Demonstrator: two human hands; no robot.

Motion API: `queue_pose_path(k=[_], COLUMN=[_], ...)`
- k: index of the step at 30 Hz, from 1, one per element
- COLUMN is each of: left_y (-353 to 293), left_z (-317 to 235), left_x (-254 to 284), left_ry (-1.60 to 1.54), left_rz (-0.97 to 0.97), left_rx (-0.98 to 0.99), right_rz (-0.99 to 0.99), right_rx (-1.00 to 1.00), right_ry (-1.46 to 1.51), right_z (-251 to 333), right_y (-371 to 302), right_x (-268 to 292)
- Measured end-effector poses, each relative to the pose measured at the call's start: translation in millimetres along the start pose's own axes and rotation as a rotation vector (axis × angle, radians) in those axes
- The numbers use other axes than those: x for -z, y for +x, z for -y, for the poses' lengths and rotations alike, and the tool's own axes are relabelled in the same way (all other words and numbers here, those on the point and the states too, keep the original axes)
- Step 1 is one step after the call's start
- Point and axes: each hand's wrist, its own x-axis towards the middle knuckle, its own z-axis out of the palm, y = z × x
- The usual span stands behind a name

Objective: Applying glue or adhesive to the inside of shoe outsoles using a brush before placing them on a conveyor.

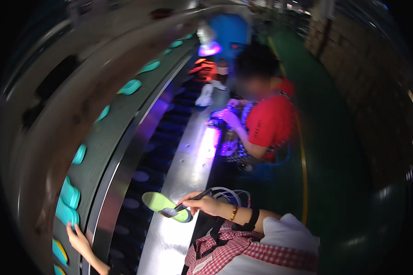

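Grasps the brush (169, 212) like a pen in the right grip (206, 205), apparently for fine control over the green insole (155, 201) set on the table (170, 236), and places the left grip (81, 243) at a teal insole (65, 213) on the belt (100, 153), with closure there impossible to tell.

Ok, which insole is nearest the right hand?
The yellow-green insole on the metal ledge, under the brush; the other insoles lie on the dark belt.
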Motion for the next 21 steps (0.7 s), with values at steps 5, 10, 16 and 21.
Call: queue_pose_path(k=[5,10,16,21], left_y=[24,-88,-170,-165], left_z=[3,-274,-390,-331], left_x=[-36,-23,-10,-43], left_ry=[-0.415,-0.842,-1.350,-1.662], left_rz=[0.166,0.370,0.647,0.753], left_rx=[-0.384,-0.457,-0.428,-0.230], right_rz=[0.033,0.062,0.070,0.086], right_rx=[0.096,0.186,0.228,0.292], right_ry=[-0.032,-0.080,-0.063,-0.078], right_z=[4,0,-4,-3], right_y=[-4,-3,-10,-8], right_x=[5,1,19,8])
